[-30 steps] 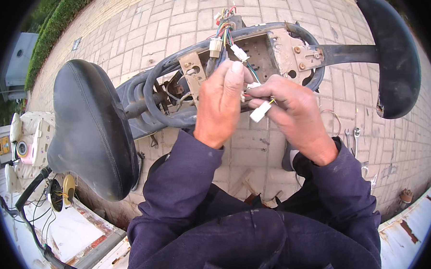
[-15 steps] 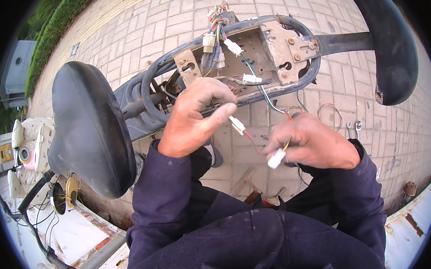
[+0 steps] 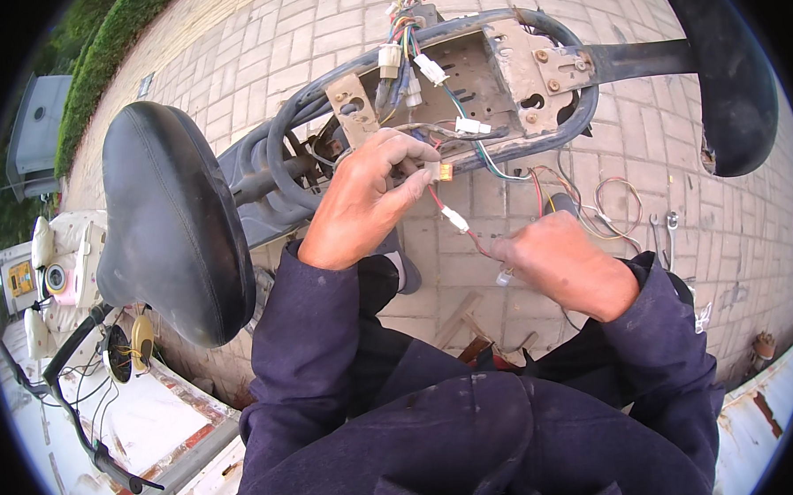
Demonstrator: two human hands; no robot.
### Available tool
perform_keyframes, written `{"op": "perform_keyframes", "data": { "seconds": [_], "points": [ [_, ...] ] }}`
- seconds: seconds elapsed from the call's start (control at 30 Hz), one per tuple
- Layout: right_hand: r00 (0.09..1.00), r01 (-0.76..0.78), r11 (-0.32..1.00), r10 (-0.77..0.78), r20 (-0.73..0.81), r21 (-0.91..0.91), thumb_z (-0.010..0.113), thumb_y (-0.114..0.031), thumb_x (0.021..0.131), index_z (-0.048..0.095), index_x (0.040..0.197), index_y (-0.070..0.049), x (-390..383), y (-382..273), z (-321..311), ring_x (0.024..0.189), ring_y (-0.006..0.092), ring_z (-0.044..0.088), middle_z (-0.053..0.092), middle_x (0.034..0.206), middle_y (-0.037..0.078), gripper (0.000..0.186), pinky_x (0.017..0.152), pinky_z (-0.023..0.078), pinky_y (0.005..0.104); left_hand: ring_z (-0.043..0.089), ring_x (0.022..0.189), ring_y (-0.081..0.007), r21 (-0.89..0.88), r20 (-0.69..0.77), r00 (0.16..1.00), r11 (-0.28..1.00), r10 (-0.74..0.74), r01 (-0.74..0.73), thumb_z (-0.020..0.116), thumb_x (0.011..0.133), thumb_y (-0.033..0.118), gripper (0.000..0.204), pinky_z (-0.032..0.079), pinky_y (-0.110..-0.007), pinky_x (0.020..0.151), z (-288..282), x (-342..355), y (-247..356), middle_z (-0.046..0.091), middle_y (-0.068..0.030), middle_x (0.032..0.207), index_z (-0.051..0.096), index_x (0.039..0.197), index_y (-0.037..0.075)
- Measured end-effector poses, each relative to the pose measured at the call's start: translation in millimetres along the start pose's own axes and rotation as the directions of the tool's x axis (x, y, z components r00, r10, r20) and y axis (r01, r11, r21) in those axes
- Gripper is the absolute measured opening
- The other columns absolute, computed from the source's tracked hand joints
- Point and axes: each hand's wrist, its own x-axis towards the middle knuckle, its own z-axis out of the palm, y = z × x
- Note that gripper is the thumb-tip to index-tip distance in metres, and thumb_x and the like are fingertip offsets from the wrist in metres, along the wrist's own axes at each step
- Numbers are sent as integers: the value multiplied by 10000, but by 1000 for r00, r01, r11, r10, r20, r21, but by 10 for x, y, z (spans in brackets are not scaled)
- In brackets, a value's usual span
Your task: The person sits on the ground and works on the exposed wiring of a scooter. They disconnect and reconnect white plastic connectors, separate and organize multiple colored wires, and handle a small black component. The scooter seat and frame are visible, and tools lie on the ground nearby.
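A small white plug (image 3: 454, 219) hangs off the rough metal frame's (image 3: 515, 74) near edge, on red wire (image 3: 476, 241) between the left hand (image 3: 363, 196), thumb and fingers pinched together, and right hand (image 3: 567, 268), curled on the wire. Likely light, hard plastic; best gripped by its boxy body, sparing the limp wire.

head: left head-worn fisheye | looks down over jacket (image 3: 458, 448) | sleeves (image 3: 305, 331) near, paving (image 3: 657, 139) farther

Connector (image 3: 454, 219) showing white, wire (image 3: 435, 198) showing red. Seat (image 3: 174, 231) showing black, sleeves (image 3: 307, 331) showing dark purple. Plates (image 3: 353, 110) showing dusty tan. Paving (image 3: 272, 40) showing beige brick pattern. Hedge (image 3: 110, 61) showing green.
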Motion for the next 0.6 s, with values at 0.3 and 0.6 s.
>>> {"op": "perform_keyframes", "data": {
  "seconds": [0.3, 0.6],
  "points": [
    [966, -63, 754, 210, -150, 654, 639, -150, 888, 661, 1084, -14, 31, 93, -326, 721, 258, 652, 668, 801, 148, 240, 672, 495, 355, 574, 726, -212, 292, -146, 981, 953, 124, -78, 704, 815, 76, 170, 462, -316, 668, 167, -15, -26, 590, -63, 931, 618, 952, 24],
    [684, -4, 665, 546, -483, 747, 626, -203, 945, 613, 1161, 20, 397, 268, -375, 803, 155, 636, 689, 867, 109, 311, 730, 490, 293, 514, 731, -142, 61, -115, 989, 993, -90, 97, 607, 750, 44, 171, 438, -283, 670, 96, 68, 51, 527, -20, 789, 563, 914, 28]
  ]
}}
